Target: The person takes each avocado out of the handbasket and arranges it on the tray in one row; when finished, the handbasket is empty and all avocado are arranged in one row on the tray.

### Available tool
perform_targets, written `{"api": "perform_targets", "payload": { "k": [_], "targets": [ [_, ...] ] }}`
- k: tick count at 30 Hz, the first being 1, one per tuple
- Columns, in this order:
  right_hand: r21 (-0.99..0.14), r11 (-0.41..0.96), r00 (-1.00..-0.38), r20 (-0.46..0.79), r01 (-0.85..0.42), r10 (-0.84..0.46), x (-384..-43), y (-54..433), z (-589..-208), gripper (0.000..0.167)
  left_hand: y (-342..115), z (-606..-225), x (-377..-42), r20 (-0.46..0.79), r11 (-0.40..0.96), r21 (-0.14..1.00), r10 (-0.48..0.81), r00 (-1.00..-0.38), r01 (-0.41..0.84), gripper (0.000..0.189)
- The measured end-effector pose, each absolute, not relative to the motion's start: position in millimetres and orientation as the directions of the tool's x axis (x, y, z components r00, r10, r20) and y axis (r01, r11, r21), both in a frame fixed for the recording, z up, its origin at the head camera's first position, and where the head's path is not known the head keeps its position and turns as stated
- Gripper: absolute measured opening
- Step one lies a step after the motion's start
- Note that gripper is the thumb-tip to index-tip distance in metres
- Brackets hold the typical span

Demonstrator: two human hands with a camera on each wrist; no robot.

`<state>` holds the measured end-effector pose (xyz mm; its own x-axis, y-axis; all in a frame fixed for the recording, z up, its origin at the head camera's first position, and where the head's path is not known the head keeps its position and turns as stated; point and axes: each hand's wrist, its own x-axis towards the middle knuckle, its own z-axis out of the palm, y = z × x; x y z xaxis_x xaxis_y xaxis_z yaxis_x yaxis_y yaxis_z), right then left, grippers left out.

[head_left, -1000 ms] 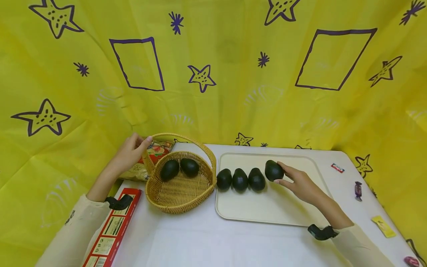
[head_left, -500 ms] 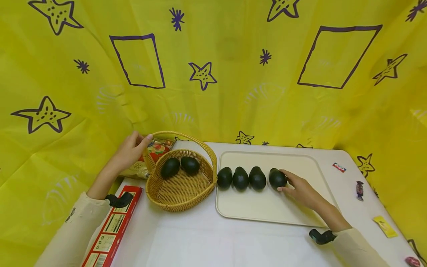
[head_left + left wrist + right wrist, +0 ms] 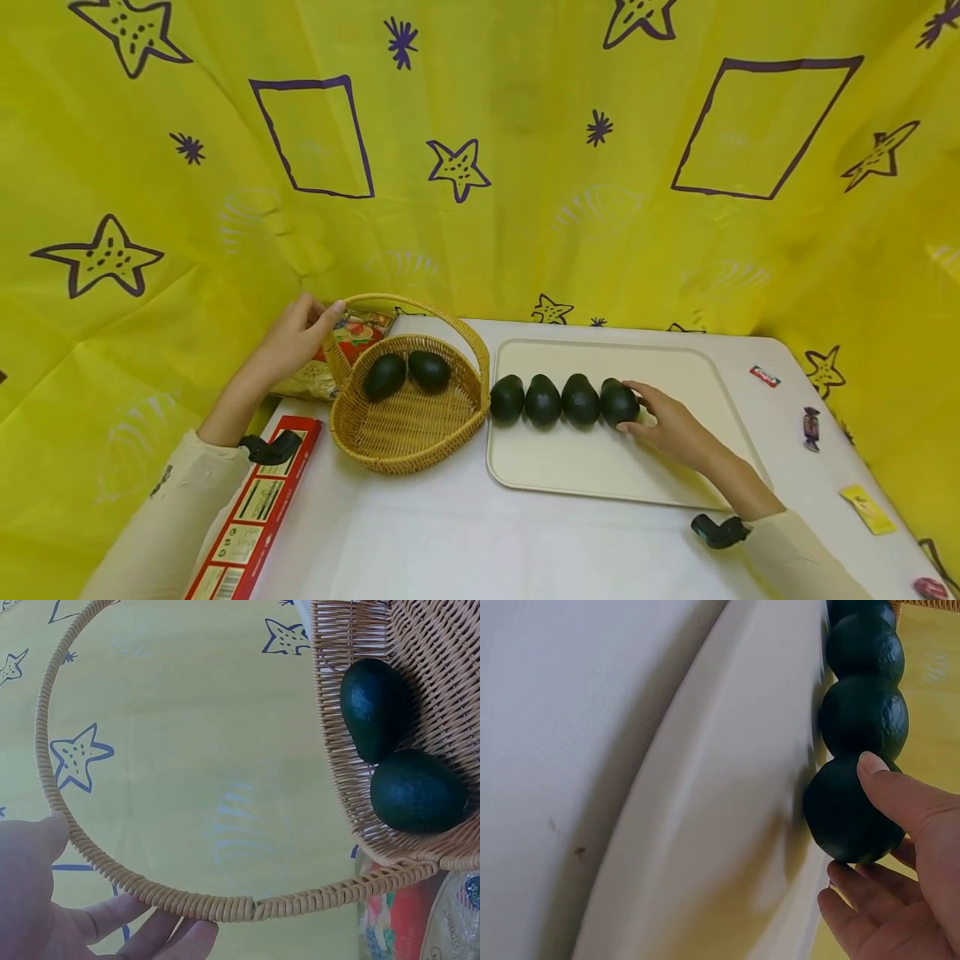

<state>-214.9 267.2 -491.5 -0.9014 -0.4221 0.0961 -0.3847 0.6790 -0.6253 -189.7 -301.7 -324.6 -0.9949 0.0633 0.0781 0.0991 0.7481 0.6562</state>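
At the left, my left hand [image 3: 295,335] holds the arched handle [image 3: 135,889] of a heart-shaped wicker basket [image 3: 408,458], thumb on one side and fingertips along the other. Two dark avocados [image 3: 418,791] lie in the back of this basket. On the cream tray [image 3: 585,475], three more avocados [image 3: 543,402] stand side by side, the leftmost close by the basket's right side. My right hand [image 3: 671,425] grips another avocado [image 3: 847,810] between thumb and fingers at the right end of that row, up against its neighbour.
Left of the basket lies a long red box [image 3: 255,508], and behind it a shiny food packet [image 3: 356,333]. Several wrapped sweets, among them a purple one [image 3: 811,429] and a yellow one [image 3: 867,509], lie along the table's right side. A yellow patterned curtain [image 3: 510,233] hangs behind.
My right hand has brought its avocado down onto the tray and slid it left against the row. The left hand stays on the handle.
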Motion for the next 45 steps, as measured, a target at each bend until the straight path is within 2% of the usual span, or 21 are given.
{"api": "perform_targets", "payload": {
  "k": [8,17,20,25,30,38,45],
  "targets": [
    [-0.603,0.698,-0.905,0.103,-0.387,-0.413,-210.5,269.0,-486.7,0.087,-300.5,-323.3,-188.9,0.088,0.74,0.662,0.078,-0.993,0.117,0.053],
    [-0.575,0.74,-0.92,0.056,-0.348,-0.389,-210.5,268.0,-473.5,0.098,-301.5,-323.0,-188.8,0.092,0.745,0.656,0.08,-0.993,0.121,0.053],
    [-0.557,0.745,-0.914,0.07,-0.368,-0.399,-210.1,258.6,-462.6,0.097,-302.1,-323.8,-189.9,0.09,0.748,0.653,0.076,-0.993,0.116,0.054],
    [-0.519,0.73,-0.886,0.139,-0.445,-0.442,-203.7,229.2,-441.9,0.086,-303.0,-325.8,-191.8,0.089,0.749,0.652,0.078,-0.993,0.117,0.055],
    [-0.46,0.676,-0.811,0.217,-0.575,-0.543,-192.9,186.7,-429.9,0.072,-304.0,-326.4,-192.0,0.1,0.744,0.655,0.087,-0.991,0.132,0.052],
    [-0.313,0.539,-0.618,0.281,-0.782,-0.734,-180.6,115.9,-420.8,0.062,-305.0,-324.7,-190.1,0.095,0.748,0.652,0.081,-0.992,0.124,0.056],
    [-0.179,0.429,-0.465,0.308,-0.885,-0.83,-170.4,65.3,-404.4,0.055,-303.0,-323.2,-190.2,0.082,0.752,0.65,0.074,-0.994,0.109,0.061]
  ]
}}
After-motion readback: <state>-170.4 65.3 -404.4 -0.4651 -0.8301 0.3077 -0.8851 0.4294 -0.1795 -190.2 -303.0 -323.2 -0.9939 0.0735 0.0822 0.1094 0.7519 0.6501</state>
